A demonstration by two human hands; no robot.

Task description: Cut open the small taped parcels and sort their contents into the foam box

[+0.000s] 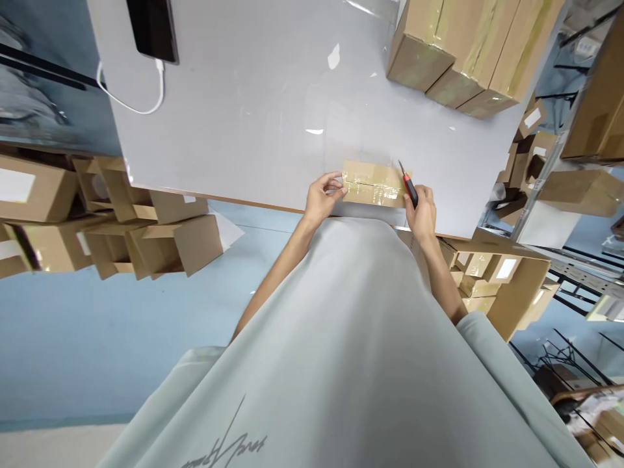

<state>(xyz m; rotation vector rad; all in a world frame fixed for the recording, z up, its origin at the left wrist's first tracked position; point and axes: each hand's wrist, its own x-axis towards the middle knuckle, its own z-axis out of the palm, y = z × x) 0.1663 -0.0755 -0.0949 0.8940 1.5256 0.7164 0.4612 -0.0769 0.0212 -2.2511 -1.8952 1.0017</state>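
"Head view: brown rectangular taped cardboard box [373, 184], where?"
"On pale glossy table [244, 130], near edge."
"Holding?"
"Left hand [322, 198] pinches box end; right hand [423, 211] grips slim red-and-black cutter [410, 187], same table edge."

Dark script [225, 450] on the pale grey-green shirt [370, 338], illegible; no other readable text.

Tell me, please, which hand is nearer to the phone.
Left: the left hand, at the small box, is below and right of the phone in the picture; the right hand, holding the cutter, is farther right.
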